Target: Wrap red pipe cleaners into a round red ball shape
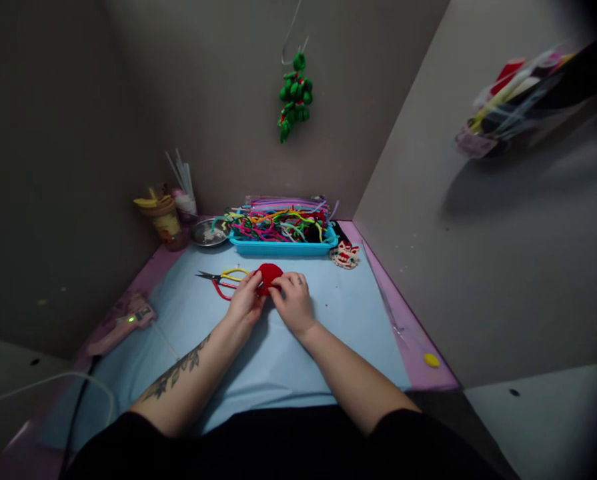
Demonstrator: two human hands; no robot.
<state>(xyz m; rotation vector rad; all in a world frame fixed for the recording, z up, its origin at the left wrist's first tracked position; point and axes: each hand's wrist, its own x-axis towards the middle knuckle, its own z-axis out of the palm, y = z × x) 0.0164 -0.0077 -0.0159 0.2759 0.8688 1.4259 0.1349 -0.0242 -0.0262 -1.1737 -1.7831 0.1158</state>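
Two bare hands meet over a round red piece (271,272) near the middle of the blue cloth (338,347) that covers most of the pink surface (431,380). With the red piece as the centre of the dial, the left hand (247,299) comes in from seven o'clock and holds it between thumb and fingers. The right hand (294,301) comes in from five o'clock, fingers bent and drawn close at the piece's right edge; whether they pinch it, I cannot tell.

Scissors (219,280) with one red and one yellow handle lie at nine o'clock, just beside the left hand, blades pointing away from it. At twelve o'clock is a blue tray (283,249) heaped with coloured fuzzy stems (278,225). A metal dish (211,235) stands at ten o'clock, a decorated cup (165,223) beyond it. Between two and three lies a cream-and-red face-shaped piece (345,256); well apart at four, a yellow disc (431,361). A pink glue gun (123,328) with a lit green light lies between eight and nine.
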